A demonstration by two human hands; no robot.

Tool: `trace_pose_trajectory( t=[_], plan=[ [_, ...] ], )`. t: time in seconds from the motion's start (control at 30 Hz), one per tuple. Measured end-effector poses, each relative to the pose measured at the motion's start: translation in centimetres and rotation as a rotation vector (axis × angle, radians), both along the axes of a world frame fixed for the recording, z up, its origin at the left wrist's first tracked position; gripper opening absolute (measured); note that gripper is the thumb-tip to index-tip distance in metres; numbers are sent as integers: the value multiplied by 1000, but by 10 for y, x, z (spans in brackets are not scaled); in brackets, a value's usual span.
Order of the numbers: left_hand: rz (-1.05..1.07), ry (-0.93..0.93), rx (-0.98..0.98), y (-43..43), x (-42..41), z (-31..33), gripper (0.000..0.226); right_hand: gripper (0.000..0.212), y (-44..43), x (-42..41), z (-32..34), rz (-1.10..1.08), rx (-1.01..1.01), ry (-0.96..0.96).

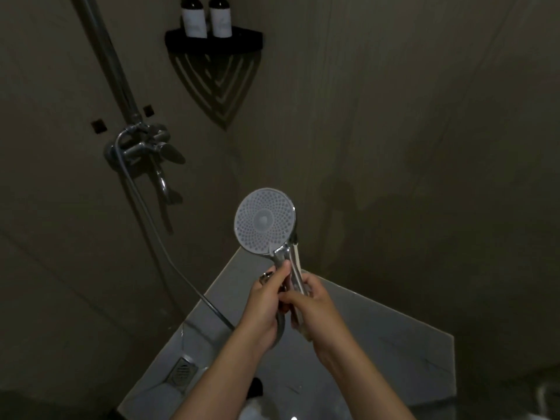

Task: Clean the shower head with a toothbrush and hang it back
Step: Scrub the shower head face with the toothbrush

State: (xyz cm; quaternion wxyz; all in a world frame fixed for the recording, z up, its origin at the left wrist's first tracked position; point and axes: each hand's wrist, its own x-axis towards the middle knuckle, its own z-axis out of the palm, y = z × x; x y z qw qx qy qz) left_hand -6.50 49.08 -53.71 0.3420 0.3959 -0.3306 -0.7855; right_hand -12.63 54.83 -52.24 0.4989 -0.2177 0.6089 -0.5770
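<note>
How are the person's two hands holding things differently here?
The left hand wraps the shower head handle, thumb pointing up toward the spray face. The right hand sits just beside it, holding a slim toothbrush that runs up along the handle's far side. Both grips are closed, and the hands touch each other.

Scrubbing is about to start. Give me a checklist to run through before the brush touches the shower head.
1. Shower head held firmly: ok, left hand grips its handle.
2. Nozzle face turned toward the person: ok, the dotted face shows fully.
3. Toothbrush in hand: ok, right hand holds it alongside the handle.
4. Bristles on the nozzle face: not ok, the brush lies beside the handle, behind the head's rim.
5. Hose free of kinks: ok along the part in view, from the tap down to the hands.
6. Water off: cannot tell, though no spray shows.
</note>
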Motion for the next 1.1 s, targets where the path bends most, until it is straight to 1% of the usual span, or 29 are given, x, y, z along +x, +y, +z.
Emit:
trace_pose_trajectory(
  t=[0.13,0.4,0.5,0.6,0.73,0.8,0.87,0.97,1.1],
  plan=[
    [18,-5,34,-31,3,-10,32,19,-27,3,-4,26,9,-5],
    [98,-36,102,-143,10,-27,29,20,-123,11,-7,115,39,-32],
    [157,-59,105,-191,16,-30,34,19,-170,13,-9,142,29,-47],
    [224,-110,99,-235,25,-30,42,20,-218,21,-12,139,10,-115],
    [234,-141,53,-281,35,-26,35,23,-271,31,-23,153,23,-154],
    [235,-149,34,-299,41,-27,34,24,-294,36,-28,149,28,-187],
    [231,-157,38,-315,45,-31,33,25,-312,39,-31,150,33,-229],
    [254,-192,65,-333,48,-36,26,21,-331,42,-39,161,41,-230],
    [240,-248,89,-345,50,-43,27,22,-346,39,-46,186,103,-236]
  ],
)
